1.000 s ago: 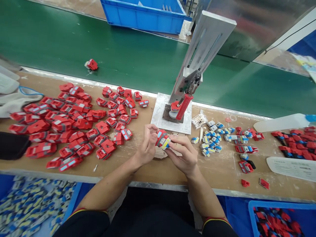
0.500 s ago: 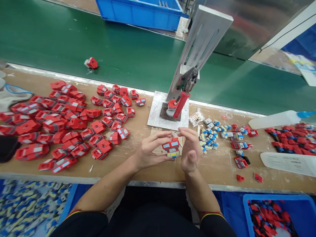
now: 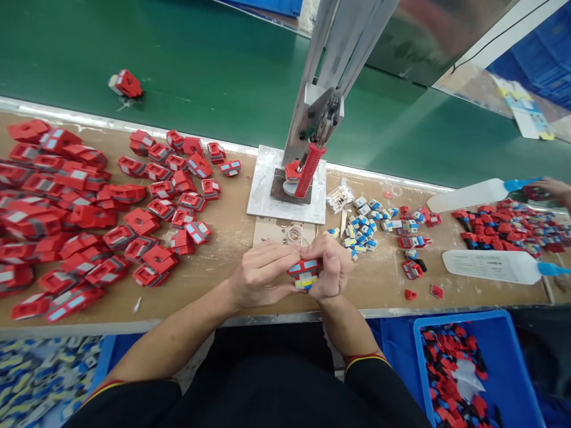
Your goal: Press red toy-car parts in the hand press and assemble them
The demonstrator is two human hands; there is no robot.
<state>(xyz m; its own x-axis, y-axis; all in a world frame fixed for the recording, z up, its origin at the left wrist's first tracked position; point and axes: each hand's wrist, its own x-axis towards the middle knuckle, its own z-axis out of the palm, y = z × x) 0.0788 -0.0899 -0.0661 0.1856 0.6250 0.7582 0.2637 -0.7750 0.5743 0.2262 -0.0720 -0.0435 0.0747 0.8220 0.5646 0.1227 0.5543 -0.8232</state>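
A small red toy piece [image 3: 303, 267] with light blue windows and a yellow, white and blue lower part is held between both hands, near the table's front edge. My left hand [image 3: 265, 274] grips it from the left. My right hand [image 3: 331, 267] closes round its right side, fingers bent. At the top of the piece the fingertips meet, beside a thin white stick [image 3: 305, 236]. Just beyond the hands stands a metal press [image 3: 312, 128] with a red handle, and a red piece sits under it.
Many red pieces [image 3: 84, 214] cover the table's left side. Small blue, yellow and white parts [image 3: 360, 226] lie right of the press. Farther right are two white bottles [image 3: 491, 266] and a red-and-black heap [image 3: 504, 223]. Another person's hand [image 3: 551, 189] is at the right edge.
My right hand has moved in and closed on the toy piece, which my left hand held before. The view has shifted, and another person's hand has appeared at the right.
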